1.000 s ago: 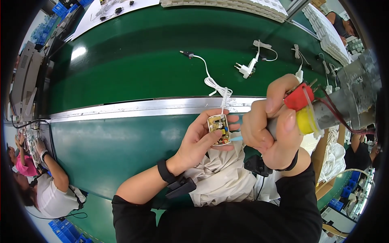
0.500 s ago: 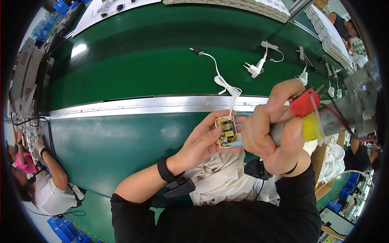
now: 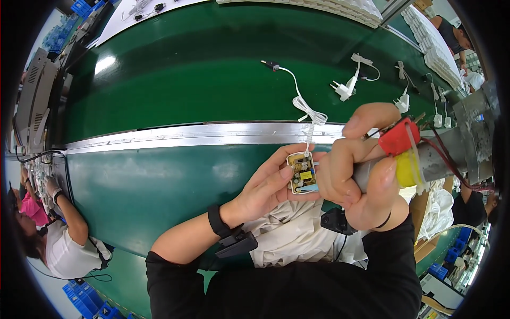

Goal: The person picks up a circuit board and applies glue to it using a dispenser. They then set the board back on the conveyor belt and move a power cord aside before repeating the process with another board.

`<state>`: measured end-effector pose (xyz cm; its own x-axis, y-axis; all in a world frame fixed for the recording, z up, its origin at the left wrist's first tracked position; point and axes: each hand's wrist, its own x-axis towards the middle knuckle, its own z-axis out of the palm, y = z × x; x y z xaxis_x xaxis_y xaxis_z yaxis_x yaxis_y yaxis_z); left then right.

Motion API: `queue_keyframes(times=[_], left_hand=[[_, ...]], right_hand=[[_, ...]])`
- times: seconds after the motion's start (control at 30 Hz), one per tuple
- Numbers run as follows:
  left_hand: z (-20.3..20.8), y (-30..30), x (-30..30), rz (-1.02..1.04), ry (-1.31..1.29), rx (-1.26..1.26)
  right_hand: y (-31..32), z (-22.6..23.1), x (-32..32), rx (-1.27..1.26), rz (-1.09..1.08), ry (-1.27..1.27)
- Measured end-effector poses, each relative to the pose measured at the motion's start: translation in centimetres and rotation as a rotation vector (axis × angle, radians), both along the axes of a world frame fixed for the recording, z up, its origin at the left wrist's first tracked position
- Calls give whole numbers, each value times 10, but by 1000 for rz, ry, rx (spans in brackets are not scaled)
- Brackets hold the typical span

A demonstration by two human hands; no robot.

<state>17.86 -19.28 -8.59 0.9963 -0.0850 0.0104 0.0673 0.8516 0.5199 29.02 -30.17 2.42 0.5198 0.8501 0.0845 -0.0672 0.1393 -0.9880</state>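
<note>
My left hand [image 3: 254, 198] cradles an opened white power adapter [image 3: 302, 173], its circuit board with a yellow component facing up. From the adapter's far end a coiled white cord [image 3: 311, 113] runs onto the green belt and ends in a black-sleeved plug [image 3: 270, 64]. Wrapped in my right hand [image 3: 345, 173] is a thick grey cylindrical tool [image 3: 451, 151] with a red block, a yellow band and red and black wires. A pale blue strip [image 3: 308, 187] lies over the board's lower corner beside my right fingers; what it belongs to is hidden.
Several white corded adapters, one with a two-pin plug [image 3: 344, 89], lie on the green belt [image 3: 186, 80]. A metal rail [image 3: 212, 134] edges it. White trays [image 3: 319, 6] stand beyond. A cardboard box [image 3: 422, 218] is at right; a co-worker [image 3: 69, 239] sits at left.
The adapters and cords on the belt have shifted to the right. The opened adapter in my left hand has moved slightly right too. My grip on the grey tool is unchanged.
</note>
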Motion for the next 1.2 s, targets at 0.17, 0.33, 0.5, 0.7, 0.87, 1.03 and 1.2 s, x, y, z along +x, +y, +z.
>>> queue_keyframes(times=[0.17,0.33,0.5,0.7,0.87,1.03,1.2], left_hand=[[8,-2,3,-2,7,18],[29,4,10,98,51,154],[67,41,49,312,-62,588],[123,39,107,561,-251,927],[85,14,106,540,-312,1744],[64,1,90,707,-160,2035],[79,15,56,823,-151,1819]], right_hand=[[-2,9,5,115,-40,120],[-9,24,7,97,-49,19],[-13,31,7,174,-26,42],[-23,47,-4,186,-17,125],[-27,47,-7,210,-50,178],[-32,58,-10,245,-47,142],[-28,54,1,242,-62,97]])
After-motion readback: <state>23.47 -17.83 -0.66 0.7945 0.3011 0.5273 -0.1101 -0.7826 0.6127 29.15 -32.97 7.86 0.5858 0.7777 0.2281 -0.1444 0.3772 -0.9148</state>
